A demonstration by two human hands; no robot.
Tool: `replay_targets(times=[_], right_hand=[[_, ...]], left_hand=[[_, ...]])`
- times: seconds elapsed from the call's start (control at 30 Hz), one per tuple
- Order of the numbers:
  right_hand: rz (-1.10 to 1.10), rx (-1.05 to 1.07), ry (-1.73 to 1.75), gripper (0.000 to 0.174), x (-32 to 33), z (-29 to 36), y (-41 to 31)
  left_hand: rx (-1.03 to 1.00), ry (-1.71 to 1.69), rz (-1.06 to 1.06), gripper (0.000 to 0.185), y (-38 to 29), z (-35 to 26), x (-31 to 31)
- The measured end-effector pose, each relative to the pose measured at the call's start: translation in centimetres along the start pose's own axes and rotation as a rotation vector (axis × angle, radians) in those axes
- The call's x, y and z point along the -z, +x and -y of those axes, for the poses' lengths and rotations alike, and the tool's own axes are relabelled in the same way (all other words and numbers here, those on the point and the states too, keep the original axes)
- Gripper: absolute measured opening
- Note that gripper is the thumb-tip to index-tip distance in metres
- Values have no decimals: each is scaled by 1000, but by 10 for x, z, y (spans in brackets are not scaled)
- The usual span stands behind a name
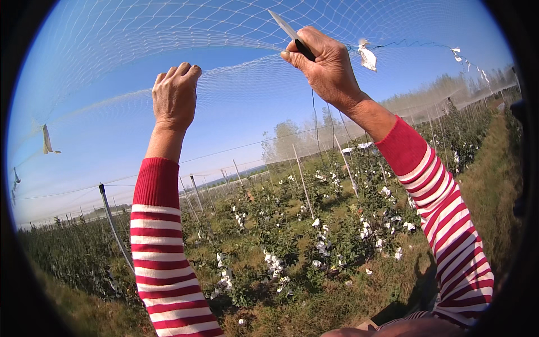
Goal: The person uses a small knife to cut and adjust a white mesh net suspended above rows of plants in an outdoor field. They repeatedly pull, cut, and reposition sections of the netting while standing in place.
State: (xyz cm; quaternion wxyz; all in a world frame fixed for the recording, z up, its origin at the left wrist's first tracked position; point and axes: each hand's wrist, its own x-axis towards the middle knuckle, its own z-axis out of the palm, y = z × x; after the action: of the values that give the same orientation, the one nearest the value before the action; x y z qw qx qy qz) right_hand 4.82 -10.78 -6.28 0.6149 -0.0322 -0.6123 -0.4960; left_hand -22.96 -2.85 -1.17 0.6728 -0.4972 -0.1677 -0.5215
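My right hand (326, 63) is raised and grips a knife (287, 28) by its black handle, with the pale blade pointing up and to the left. White netting (227, 25) stretches overhead, and its strands draw together at my right thumb and fingertips. A long gap, with sky showing through, parts the upper netting from the lower netting (244, 78). My left hand (174, 97) is a raised fist, back towards me, at the edge of the lower netting. That edge runs up to its curled fingers; the grip itself is hidden behind them.
A white scrap (367, 57) hangs on a bluish cord beside my right wrist; a pale strip (47, 139) hangs far left. Below stand rows of leafy bushes or small trees (290, 248) with white coverings, among poles (303, 181). A dark-capped post (114, 225) leans at left. Grass (488, 189) lies right.
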Motion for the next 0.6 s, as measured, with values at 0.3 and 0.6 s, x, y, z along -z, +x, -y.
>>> replay_targets(times=[0.3, 0.6], right_hand=[[4, 26, -80, 19, 2, 9, -1], [33, -45, 2, 15, 10, 13, -6]], left_hand=[[-118, -36, -158, 16, -40, 13, 61], [4, 92, 20, 46, -17, -11, 24]])
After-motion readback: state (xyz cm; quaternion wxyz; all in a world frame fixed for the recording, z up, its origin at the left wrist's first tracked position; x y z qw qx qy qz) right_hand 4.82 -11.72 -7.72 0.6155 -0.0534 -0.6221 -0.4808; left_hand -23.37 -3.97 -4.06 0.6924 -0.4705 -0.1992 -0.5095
